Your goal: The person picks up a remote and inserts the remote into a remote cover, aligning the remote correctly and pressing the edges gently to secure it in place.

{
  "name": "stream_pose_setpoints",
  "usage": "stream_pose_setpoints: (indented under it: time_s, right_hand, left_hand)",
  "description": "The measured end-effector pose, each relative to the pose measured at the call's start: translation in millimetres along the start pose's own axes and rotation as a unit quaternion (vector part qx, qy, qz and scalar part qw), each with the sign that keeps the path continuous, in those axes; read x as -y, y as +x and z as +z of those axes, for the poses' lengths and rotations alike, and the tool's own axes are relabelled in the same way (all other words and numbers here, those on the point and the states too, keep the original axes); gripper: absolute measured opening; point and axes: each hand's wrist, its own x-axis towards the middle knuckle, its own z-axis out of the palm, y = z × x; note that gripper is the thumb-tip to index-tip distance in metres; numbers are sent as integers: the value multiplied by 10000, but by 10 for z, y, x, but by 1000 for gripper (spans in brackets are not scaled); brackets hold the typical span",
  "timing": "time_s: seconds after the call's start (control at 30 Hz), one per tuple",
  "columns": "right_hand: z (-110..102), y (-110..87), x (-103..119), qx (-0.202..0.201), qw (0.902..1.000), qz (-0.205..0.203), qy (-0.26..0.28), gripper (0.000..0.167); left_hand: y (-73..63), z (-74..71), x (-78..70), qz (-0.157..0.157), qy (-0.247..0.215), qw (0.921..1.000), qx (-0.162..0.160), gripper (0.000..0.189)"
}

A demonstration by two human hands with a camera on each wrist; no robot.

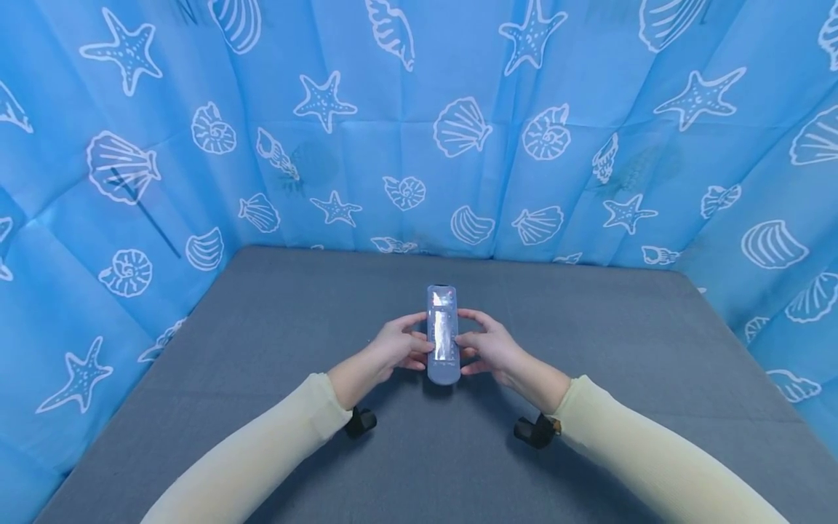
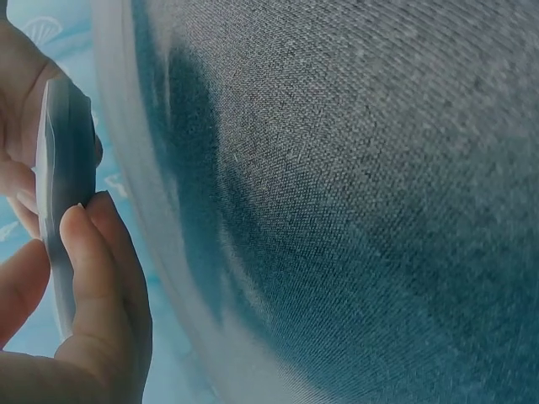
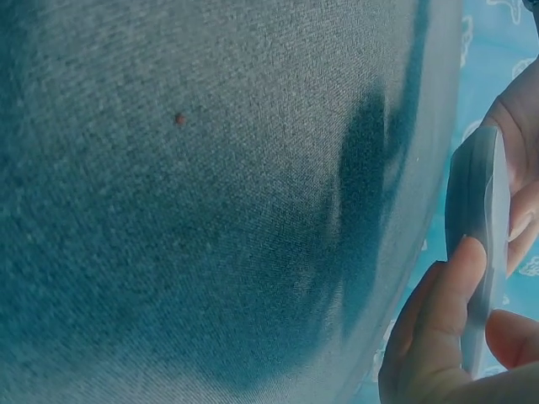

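Observation:
A pale remote control (image 1: 443, 364), apparently in a shiny clear cover, is held above the table with its long axis pointing away from me. Glare hides most of its face. My left hand (image 1: 397, 343) pinches its left long edge, thumb on the near face and fingers behind. On the opposite edge my right hand (image 1: 492, 345) grips it in the same way. Seen edge-on in the left wrist view, the remote control (image 2: 72, 151) is slim, with fingertips against its back. The right wrist view shows the remote control (image 3: 473, 185) between thumb and fingers too.
A grey cloth-covered table (image 1: 314, 291) lies beneath both hands, with their shadows on it. Blue curtains (image 1: 366, 153) printed with white shells and starfish enclose the back and sides. Black wrist devices (image 1: 360, 422) sit below the sleeve cuffs.

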Motion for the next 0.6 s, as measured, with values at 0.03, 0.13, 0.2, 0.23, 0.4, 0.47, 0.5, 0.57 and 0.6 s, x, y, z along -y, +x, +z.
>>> stream_pose_setpoints:
  time_s: [0.03,0.13,0.2,0.23,0.4,0.47,0.5,0.57,0.6]
  right_hand:
    - [-2,6,0,-25,10000,7,-6,53]
    - [-6,23,-6,-96,9999,25,-16,52]
    - [-3,35,-12,-132,9999,8,-5,51]
    - [-2,41,-15,-139,9999,-6,1,51]
    - [8,71,-28,-147,9999,-21,28,51]
    - [7,84,-31,-184,9998,-3,43,51]
    - [6,91,-32,-209,9998,4,51,51]
    - [3,105,-33,-239,9997,16,69,51]
    - [2,109,-33,-244,9997,11,79,51]
  left_hand:
    - [14,5,2,-25,-25,10000,-25,63]
    - [50,16,2,-96,-62,9999,-90,62]
    - [66,15,-2,-135,-63,9998,-150,61]
    - [72,13,-3,-158,-70,9997,-178,61]
    - [99,1,0,-204,-102,9995,-217,60]
    - [109,2,1,-179,-126,9996,-193,60]
    - [115,4,0,-170,-153,9996,-184,60]
    - [123,9,-2,-160,-183,9995,-186,60]
    - [126,12,-6,-163,-195,9995,-199,60]
